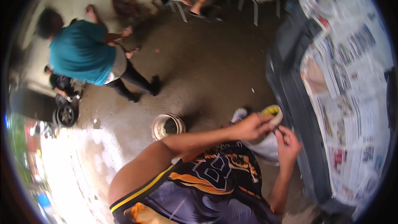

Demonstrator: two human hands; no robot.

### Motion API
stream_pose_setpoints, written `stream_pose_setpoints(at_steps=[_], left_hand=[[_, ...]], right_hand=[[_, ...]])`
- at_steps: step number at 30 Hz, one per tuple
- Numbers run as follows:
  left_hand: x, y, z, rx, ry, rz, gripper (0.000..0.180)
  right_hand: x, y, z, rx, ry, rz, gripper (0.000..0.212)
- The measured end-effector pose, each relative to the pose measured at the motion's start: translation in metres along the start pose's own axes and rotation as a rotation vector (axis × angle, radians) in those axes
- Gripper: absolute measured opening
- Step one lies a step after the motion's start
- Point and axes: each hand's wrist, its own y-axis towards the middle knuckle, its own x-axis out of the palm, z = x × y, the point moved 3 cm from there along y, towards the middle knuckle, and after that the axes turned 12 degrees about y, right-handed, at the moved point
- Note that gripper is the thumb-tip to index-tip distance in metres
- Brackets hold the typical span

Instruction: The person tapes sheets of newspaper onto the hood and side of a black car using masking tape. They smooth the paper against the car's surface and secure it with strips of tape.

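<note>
My left hand [253, 127] is closed around a roll of tape [278, 117], cream on the outside with a yellow inner ring. Close beside it, the fingertips of my right hand [289, 144] are pinched together at the lower edge of the roll. What lies between those fingertips is too small to make out. Just to the right of both hands stands a large dark grey car bumper [296, 99], its far side covered in newspaper sheets [346, 120].
A whitish bucket [168, 126] stands on the wet concrete floor [199, 66]. To the left, a person in a teal shirt [83, 52] is on foot; another sits at the top on a white chair [179, 10]. A wheel [66, 115] lies at far left.
</note>
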Motion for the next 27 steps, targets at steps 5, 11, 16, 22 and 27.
stream_pose_setpoints(at_steps=[5,11,16,22,27], left_hand=[[-0.003,-0.014,0.014,-0.118,-0.108,0.112,0.035],[0.0,-0.005,0.013,-0.043,-0.01,0.05,0.038],[-0.002,0.004,0.028,0.165,0.369,0.013,0.036],[0.006,0.016,0.028,0.251,0.502,-0.084,0.023],[0.01,0.019,0.026,0.284,0.481,-0.174,0.017]], right_hand=[[0.01,0.013,-0.037,-0.295,-0.051,0.017,0.029],[0.002,0.014,-0.031,-0.45,-0.178,0.116,0.024],[-0.006,0.011,-0.021,-0.54,-0.21,0.148,0.019],[-0.014,0.005,-0.012,-0.509,-0.387,0.062,0.012],[-0.021,0.011,0.002,-0.496,-0.32,0.039,0.017]])
